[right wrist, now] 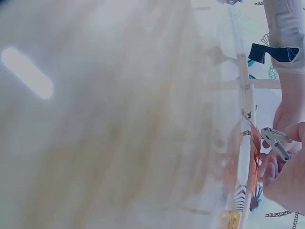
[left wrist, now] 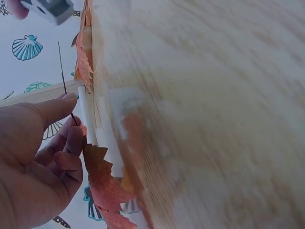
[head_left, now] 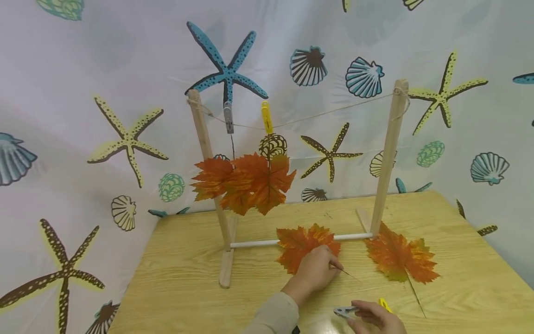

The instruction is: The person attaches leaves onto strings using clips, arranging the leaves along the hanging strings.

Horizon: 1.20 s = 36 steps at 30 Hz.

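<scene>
Two orange leaves [head_left: 244, 182] already hang from the string [head_left: 333, 111] in the upper middle of the head view, one under a grey peg [head_left: 228, 118] and one under a yellow peg [head_left: 266, 117], both toward the left post of the wooden rack [head_left: 390, 148]. Two more leaves lie flat on the table [head_left: 179, 273] at the foot of the rack, so the hanging looks about half done. In the lower middle, the left hand [head_left: 315, 268] rests on the nearer leaf [head_left: 301, 245] and pinches its thin stem [head_left: 344, 272] between thumb and curled fingers; the left wrist view shows the stem held at the fingertips [left wrist: 71, 102]. Right of it, the other leaf [head_left: 400, 255] lies untouched beside the right post. At the bottom edge, the right hand [head_left: 377, 317] grips a loose grey peg [head_left: 345, 311] in its curled fingers, with another yellow peg [head_left: 384, 304] lying on the table just behind the hand.
</scene>
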Available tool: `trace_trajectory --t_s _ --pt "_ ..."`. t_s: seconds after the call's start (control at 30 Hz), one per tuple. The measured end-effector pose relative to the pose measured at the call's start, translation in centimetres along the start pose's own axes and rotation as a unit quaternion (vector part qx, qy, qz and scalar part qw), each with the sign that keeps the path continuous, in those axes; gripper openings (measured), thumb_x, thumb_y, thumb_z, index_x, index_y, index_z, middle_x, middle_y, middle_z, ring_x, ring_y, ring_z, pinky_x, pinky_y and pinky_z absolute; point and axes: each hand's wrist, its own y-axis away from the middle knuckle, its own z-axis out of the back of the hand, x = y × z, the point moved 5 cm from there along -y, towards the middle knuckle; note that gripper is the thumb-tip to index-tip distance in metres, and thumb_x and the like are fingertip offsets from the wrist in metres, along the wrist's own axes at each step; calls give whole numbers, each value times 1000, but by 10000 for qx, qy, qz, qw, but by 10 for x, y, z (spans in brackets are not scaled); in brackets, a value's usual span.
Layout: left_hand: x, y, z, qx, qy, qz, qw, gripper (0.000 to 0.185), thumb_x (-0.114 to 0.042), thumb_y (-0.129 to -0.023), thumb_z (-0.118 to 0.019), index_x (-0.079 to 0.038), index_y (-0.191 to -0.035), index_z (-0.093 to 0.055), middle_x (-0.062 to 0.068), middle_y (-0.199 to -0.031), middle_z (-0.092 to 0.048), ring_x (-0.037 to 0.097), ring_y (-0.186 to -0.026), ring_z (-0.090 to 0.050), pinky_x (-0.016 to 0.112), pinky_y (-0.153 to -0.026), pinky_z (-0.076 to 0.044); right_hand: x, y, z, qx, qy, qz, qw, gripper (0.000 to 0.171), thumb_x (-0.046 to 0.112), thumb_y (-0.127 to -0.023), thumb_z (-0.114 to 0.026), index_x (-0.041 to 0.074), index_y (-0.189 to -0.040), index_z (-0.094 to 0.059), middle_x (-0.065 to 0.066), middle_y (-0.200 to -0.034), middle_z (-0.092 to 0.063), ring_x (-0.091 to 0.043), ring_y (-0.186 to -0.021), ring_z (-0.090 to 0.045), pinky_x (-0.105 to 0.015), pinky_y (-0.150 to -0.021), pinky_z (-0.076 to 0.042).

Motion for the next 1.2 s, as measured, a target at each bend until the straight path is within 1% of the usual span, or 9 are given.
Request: trace_trajectory --t_s 0.13,0.2,0.4,0.53,0.67,0.83,0.97,1.1,1.2 --pt "1 -1 2 -4 -120 32 9999 8 -24 -89 -76 -29 -90 -82 -14 -99 -72 4 -93 -67 23 -75 -54 10 -1 1 106 -444 245 9987 35 16 -85 -79 6 -118 -72 -7 -107 -71 -7 -90 -69 -27 -83 -58" --pt "1 -1 3 4 -166 21 9999 8 -25 -90 -76 -30 -90 -82 -16 -99 -74 3 -95 -68 24 -77 -55 10 -3 1 156 -636 274 9975 37 13 -84 -78 4 -119 -71 -8 -107 -71 -8 -90 -69 -29 -83 -58" --pt "1 0 7 53 -162 54 9998 9 -25 -90 -75 -30 -92 -82 -18 -99 -75 2 -95 -69 23 -77 -55 3 -8 -1 237 -838 -77 9962 45 14 -82 -81 0 -122 -68 -9 -104 -74 -13 -88 -72 -27 -77 -58" --pt "3 1 10 60 -109 83 9999 9 -25 -91 -74 -30 -93 -82 -19 -97 -76 2 -93 -69 23 -76 -55 -1 -11 -1 228 -996 -294 9943 46 12 -80 -82 -2 -121 -68 -10 -101 -74 -15 -87 -72 -27 -75 -58" --pt "3 3 12 3 -23 60 10000 9 -25 -91 -75 -30 -92 -82 -18 -93 -76 2 -89 -69 23 -72 -55 -4 -13 -2 208 -1121 -488 9923 47 11 -80 -82 -1 -123 -68 -9 -103 -73 -15 -87 -72 -27 -74 -58" --pt "2 4 16 -80 80 162 9998 9 -25 -91 -74 -31 -93 -82 -18 -91 -75 0 -84 -68 21 -68 -54 -3 -14 -1 178 -1124 -530 9921 49 14 -81 -82 0 -125 -67 -9 -105 -74 -15 -88 -72 -27 -74 -59" --pt "1 5 22 -355 118 341 9987 9 -25 -91 -75 -30 -93 -82 -17 -91 -75 2 -86 -68 22 -68 -54 0 -15 -1 168 -1068 -458 9931 47 15 -83 -80 0 -126 -67 -10 -105 -75 -14 -87 -72 -26 -74 -59" --pt "0 6 28 -677 224 527 9961 9 -22 -90 -75 -26 -93 -82 -12 -93 -77 7 -87 -70 21 -64 -52 6 -16 1 239 -1043 -354 9936 46 15 -85 -78 0 -127 -66 -11 -104 -74 -14 -87 -72 -27 -75 -59" --pt "1 7 34 -875 296 606 9939 9 -20 -90 -76 -23 -94 -83 -9 -92 -77 10 -86 -71 21 -62 -51 10 -17 2 308 -941 -328 9945 48 20 -86 -79 3 -129 -66 -11 -108 -73 -12 -89 -71 -26 -77 -58"
